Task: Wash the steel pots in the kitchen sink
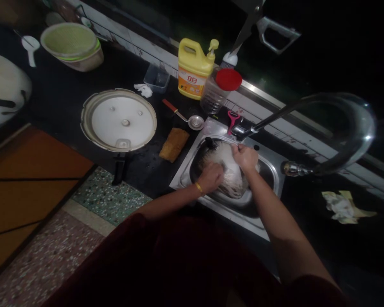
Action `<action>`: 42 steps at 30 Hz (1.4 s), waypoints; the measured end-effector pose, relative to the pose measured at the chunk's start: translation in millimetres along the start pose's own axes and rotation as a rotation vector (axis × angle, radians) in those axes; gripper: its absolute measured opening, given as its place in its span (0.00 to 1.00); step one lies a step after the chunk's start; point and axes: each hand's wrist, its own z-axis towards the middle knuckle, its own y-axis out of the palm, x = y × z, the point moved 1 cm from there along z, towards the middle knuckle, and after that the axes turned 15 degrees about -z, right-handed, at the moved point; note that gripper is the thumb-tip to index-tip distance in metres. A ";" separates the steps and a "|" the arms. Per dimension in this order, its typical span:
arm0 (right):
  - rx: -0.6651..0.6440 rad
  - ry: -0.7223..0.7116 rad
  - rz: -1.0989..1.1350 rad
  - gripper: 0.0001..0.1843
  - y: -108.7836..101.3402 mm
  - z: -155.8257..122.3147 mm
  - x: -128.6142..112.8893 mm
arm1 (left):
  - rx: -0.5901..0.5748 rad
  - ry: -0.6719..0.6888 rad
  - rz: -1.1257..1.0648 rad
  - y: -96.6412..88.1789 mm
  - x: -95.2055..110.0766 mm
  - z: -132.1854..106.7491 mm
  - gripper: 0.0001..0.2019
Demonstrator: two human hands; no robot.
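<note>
In the metal sink (277, 187) lies a pale, shiny pot (225, 154), its shape partly hidden by my hands and wrists. My right hand (245, 157) is closed at the pot's upper edge, gripping it. My left hand (212, 175), below a yellow bracelet, is curled into a fist against the pot's surface; whatever it may hold is hidden. A chrome faucet (348, 100) arches over the sink's right side. Left of the sink, a pressure cooker lid (107, 123) rests with its inner side up and its black handle toward me.
Between lid and sink sit a brown sponge-like block (174, 145) and a ladle (196, 123). Behind stand a yellow detergent bottle (193, 70), a jar with a red top (228, 79) and a clear plastic box (156, 79). A pink peeler (233, 119) lies by the faucet; a crumpled cloth (341, 208) lies right.
</note>
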 end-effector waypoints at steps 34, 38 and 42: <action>-0.001 -0.018 -0.029 0.32 2.5 3.2 0.6 | 0.225 -0.630 -0.266 -20.2 -91.1 31.5 0.08; 0.012 -0.011 -0.028 0.32 3.4 4.9 1.7 | 0.185 -0.453 -0.237 -21.8 -71.1 29.7 0.08; 0.032 -0.021 -0.032 0.31 4.9 5.4 1.8 | 0.050 -0.408 -0.026 -29.6 -47.7 38.1 0.18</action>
